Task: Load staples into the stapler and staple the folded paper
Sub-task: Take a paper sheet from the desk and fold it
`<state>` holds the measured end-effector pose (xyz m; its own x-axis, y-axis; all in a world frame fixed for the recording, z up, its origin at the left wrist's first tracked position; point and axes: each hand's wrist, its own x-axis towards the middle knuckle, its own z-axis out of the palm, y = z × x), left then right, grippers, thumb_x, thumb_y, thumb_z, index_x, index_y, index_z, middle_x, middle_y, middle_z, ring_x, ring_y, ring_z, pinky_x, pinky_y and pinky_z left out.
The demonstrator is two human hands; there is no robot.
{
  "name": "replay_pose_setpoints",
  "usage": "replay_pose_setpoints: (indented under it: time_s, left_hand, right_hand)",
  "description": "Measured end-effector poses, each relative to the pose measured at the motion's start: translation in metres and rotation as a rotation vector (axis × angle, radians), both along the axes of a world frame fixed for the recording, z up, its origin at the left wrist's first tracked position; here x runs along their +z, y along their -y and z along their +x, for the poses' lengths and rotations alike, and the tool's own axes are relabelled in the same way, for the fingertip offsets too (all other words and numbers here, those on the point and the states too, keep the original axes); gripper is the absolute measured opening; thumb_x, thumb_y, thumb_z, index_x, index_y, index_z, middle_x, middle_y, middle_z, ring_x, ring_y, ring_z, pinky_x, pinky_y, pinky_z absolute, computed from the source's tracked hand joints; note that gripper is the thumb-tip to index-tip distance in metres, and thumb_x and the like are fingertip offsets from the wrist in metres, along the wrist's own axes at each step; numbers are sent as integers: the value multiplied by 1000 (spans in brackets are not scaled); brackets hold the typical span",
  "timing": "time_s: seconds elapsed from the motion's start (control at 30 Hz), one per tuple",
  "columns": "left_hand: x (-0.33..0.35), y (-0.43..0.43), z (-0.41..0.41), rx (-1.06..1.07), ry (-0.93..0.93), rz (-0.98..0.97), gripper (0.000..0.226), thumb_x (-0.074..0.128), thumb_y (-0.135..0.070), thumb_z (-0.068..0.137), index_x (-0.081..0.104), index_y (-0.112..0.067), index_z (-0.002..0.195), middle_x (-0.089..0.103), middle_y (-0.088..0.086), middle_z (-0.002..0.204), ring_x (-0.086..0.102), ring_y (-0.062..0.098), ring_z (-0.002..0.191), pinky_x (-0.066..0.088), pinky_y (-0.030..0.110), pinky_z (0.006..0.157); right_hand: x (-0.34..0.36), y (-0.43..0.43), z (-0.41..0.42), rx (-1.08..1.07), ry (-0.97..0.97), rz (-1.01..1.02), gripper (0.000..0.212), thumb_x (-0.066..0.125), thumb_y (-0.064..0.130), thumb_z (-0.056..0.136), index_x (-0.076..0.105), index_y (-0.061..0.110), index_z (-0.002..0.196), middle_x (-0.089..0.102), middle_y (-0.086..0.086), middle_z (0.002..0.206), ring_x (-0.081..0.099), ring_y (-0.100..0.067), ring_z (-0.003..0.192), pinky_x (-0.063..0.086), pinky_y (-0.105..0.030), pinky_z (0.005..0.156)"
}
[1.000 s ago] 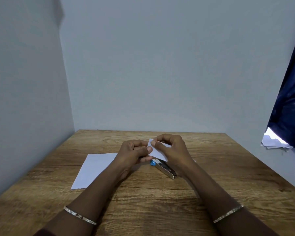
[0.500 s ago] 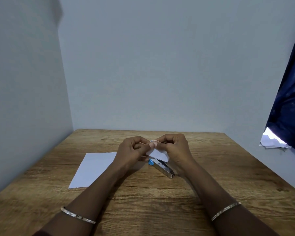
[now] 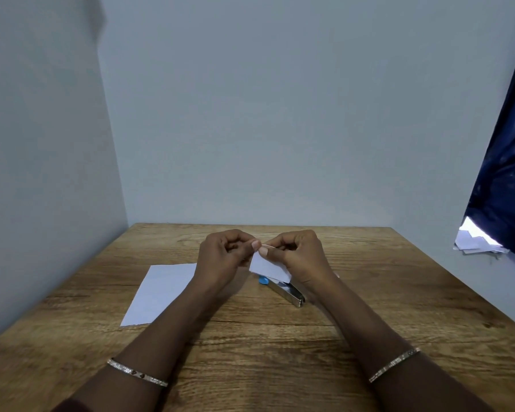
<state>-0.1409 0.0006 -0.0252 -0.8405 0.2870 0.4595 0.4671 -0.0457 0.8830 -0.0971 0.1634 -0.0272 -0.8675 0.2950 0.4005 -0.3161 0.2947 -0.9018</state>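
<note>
Observed: left hand (image 3: 220,258) and right hand (image 3: 302,257) each pinch a small white slip (image 3: 269,267) above the stapler (image 3: 289,292); slip's contents indiscernible; loading judged pending; next, one hand must free itself for the stapler.

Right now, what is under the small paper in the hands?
The stapler lies on the table beneath the small paper; its blue end and metal body show. The stretch between is covered by the paper.

We read no text, label, brand or number anywhere. The small white paper (image 3: 269,267) shows blank, the larger white sheet (image 3: 161,289) shows blank, and the metal stapler (image 3: 289,292) is too small to tell any marking.
</note>
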Motion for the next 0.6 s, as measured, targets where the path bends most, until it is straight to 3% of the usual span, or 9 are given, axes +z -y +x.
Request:
replay_pose_setpoints:
  time_s: [0.1, 0.23, 0.4, 0.6]
  left_hand:
    - [1, 1, -2, -3, 32, 18, 9, 74, -8, 88, 76, -12, 80, 77, 0, 68, 73, 8, 65, 55, 18, 58]
    - [-1, 2, -6, 0, 54, -5, 6, 74, -14, 89, 76, -10, 85, 78, 10, 78, 74, 18, 73, 60, 28, 64]
    - [-2, 2, -5, -67, 180, 63, 6, 74, -13, 89, 77, -8, 87, 79, 10, 75, 75, 18, 69, 62, 29, 63]
    - [-3, 2, -5, -90, 206, 51, 10, 73, -13, 89, 78, -8, 83, 78, 15, 76, 74, 18, 69, 60, 29, 63]
  right_hand:
    - [-1, 0, -1, 18, 22, -51, 20, 93, 25, 68, 81, 12, 77, 77, -14, 76, 74, -39, 83, 55, -42, 68]
    - [0, -1, 0, 48, 35, -148, 27, 95, 25, 65, 79, 8, 79, 77, -21, 81, 73, -46, 90, 55, -46, 71]
    - [2, -1, 2, 55, 27, -154, 20, 93, 19, 69, 80, 7, 79, 78, -20, 83, 74, -44, 91, 57, -63, 80]
    - [0, -1, 2, 63, 49, -180, 13, 90, 17, 72, 80, 8, 77, 79, -18, 85, 73, -44, 94, 58, -58, 76]
